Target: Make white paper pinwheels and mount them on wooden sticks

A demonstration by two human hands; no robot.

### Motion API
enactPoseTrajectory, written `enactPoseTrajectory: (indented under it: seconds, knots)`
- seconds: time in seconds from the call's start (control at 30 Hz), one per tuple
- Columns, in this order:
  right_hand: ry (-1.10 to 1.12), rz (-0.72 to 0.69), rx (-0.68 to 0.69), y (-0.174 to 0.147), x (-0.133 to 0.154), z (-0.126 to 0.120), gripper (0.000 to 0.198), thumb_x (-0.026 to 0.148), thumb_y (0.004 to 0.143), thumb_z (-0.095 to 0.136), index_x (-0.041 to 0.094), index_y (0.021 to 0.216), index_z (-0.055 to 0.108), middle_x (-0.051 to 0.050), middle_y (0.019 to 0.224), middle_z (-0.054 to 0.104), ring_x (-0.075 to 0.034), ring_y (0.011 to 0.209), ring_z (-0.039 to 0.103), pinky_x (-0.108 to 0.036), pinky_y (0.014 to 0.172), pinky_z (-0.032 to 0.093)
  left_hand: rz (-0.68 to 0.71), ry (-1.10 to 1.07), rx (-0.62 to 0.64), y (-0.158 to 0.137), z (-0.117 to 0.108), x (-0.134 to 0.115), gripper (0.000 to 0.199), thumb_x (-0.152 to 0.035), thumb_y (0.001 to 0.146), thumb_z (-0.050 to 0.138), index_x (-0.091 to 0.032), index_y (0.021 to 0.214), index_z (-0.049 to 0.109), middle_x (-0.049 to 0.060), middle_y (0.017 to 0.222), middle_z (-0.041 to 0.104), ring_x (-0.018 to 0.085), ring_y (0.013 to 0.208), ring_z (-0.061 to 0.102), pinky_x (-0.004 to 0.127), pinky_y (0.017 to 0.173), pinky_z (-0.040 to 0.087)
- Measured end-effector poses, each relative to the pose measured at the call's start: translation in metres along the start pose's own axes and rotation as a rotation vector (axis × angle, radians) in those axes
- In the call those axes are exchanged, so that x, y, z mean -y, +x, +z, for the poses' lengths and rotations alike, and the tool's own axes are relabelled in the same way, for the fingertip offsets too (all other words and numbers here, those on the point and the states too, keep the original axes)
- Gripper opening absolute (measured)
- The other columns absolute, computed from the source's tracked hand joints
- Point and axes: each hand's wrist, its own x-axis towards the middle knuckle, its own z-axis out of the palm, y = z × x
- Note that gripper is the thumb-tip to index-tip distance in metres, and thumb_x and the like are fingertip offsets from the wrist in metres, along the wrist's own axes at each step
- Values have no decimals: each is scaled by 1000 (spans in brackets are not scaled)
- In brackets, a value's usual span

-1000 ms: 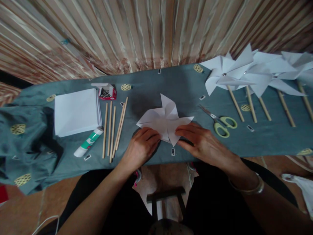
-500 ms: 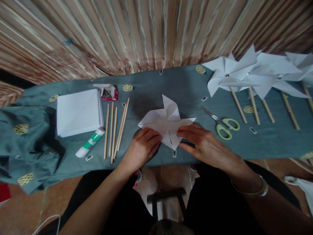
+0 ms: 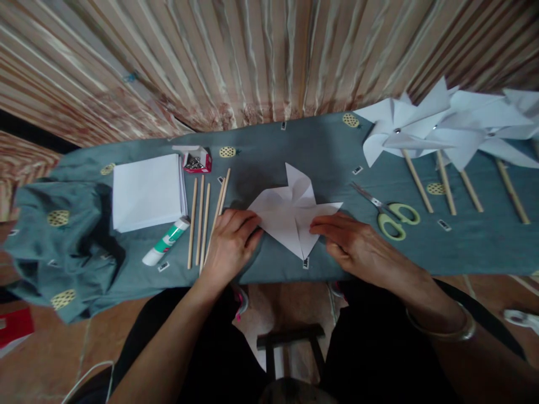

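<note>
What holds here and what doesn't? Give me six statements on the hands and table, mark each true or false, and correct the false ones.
1. The right hand touches the folded paper. True.
2. The left hand holds the scissors. False: they lie on the cloth; the left hand is at the folded paper's left edge.
3. The stack lies left of the loose sticks. True.
4. The tube stands upright. False: it lies on its side.
5. The red box is shut. False: its flap is open, showing metal bits.
6. The pinwheels overlap one another. True.
</note>
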Motion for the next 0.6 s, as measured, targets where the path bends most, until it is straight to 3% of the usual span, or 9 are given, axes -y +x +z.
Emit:
enactPoseTrajectory:
  seconds: [0.2,0.37,0.6]
  knots:
    - [-3,-73,-129,12,17,10,29,8,93,48,7,117,65,-15,115,71,-26,108,63,-42,96,56,-197,-65,-24,-4,-3,12,30,-27,89,64,-16,117,64,10,108,69,27,103,63,43,90,54]
    - [-106,-158,-70,20,23,25,26,7,93,48,9,108,69,-15,109,73,-25,96,66,-42,89,58,-288,-147,23,-3,-5,13,45,-24,87,64,-19,130,55,7,108,69,24,102,63,42,91,53]
    - [-113,-143,-34,21,22,23,23,6,92,50,7,104,70,-15,107,72,-25,93,65,-42,87,57,-356,-265,43,2,-9,11,45,-20,85,65,-17,129,56,6,98,68,21,94,63,39,88,54]
